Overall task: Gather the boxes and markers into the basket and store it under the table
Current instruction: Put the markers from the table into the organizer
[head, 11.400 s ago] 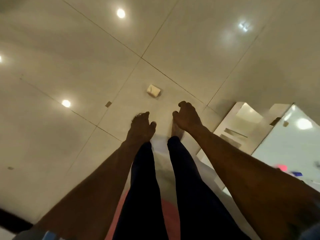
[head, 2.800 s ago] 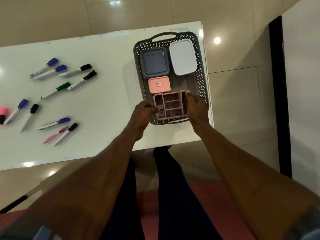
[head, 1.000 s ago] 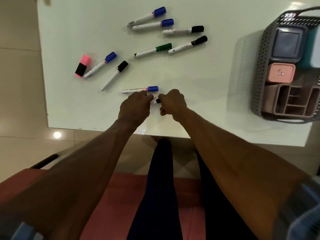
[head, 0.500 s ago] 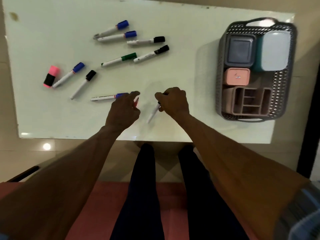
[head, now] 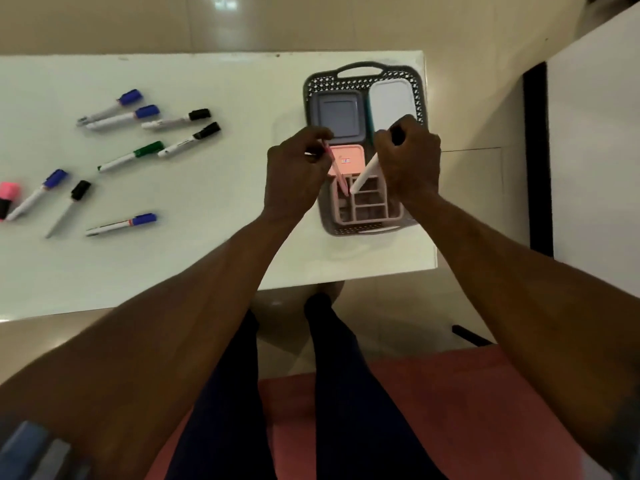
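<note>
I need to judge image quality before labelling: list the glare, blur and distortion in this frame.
Head view: dim, warm lighting; ceiling-light glare on the glossy floor tiles; wide-angle lens bows the white rectangular table edges; slight motion blur on both hands, left and right; the grey perforated plastic basket casts a soft shadow leftward.

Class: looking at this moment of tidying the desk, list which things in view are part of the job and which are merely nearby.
Part of the job:
grey basket
pink organiser and three lidded boxes inside it
pink pen in left hand
white marker in right hand
loose markers on white table

Merely nearby:
red mat
tiled floor
</note>
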